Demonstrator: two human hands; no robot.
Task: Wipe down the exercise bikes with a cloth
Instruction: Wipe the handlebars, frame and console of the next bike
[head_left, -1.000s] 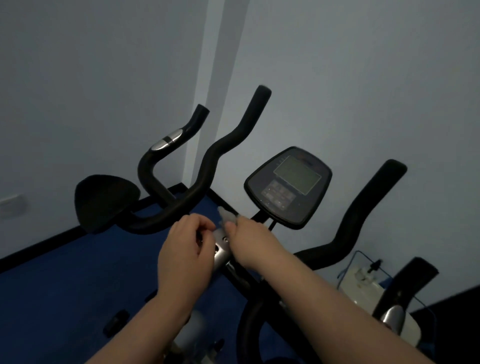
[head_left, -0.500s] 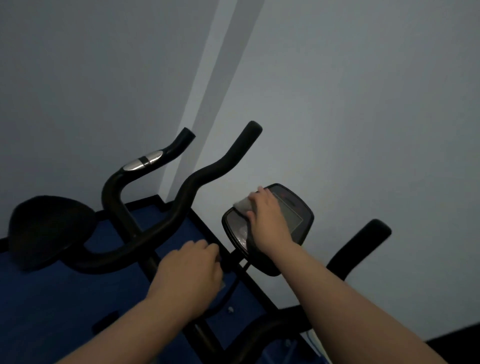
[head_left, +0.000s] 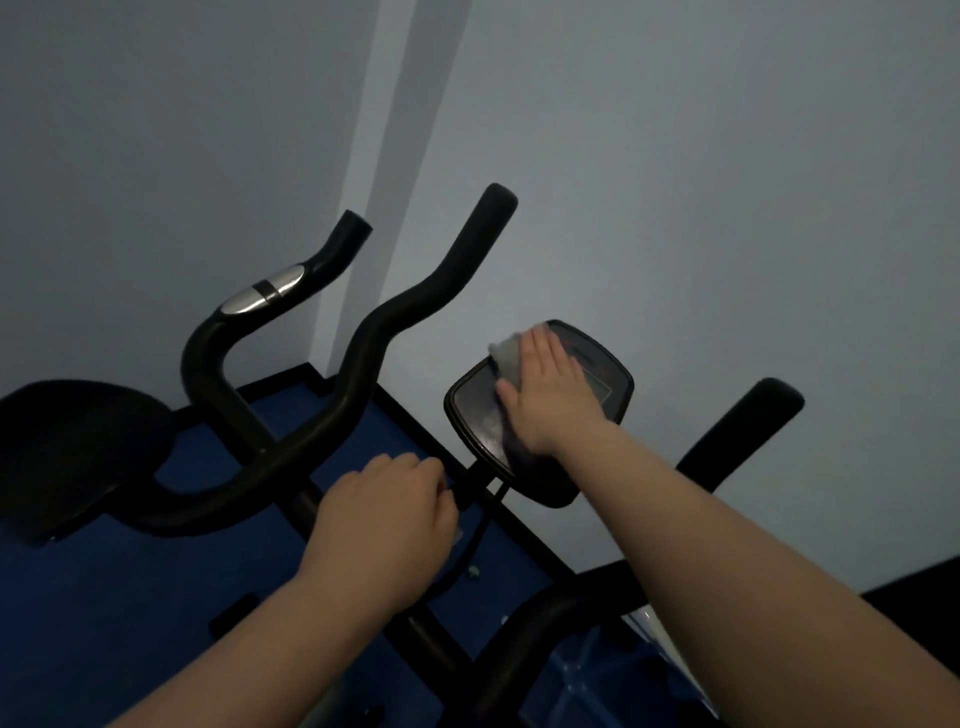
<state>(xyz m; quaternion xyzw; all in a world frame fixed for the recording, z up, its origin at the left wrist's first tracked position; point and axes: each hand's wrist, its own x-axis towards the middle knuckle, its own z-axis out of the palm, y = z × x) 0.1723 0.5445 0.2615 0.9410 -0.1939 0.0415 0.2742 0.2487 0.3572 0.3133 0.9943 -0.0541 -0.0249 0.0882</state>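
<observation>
Head view shows the pale cloth spread on the black console of the exercise bike, pinned under the right hand, whose fingers lie flat and straight on it. Just below and left, the left hand curls around the console's stem. Black handlebars rise to the left, a saddle beyond them, above blue flooring and before a grey wall.

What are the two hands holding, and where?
The right hand presses a cloth flat on the console with straight fingers. The left hand grips the bike's central post below the console.
</observation>
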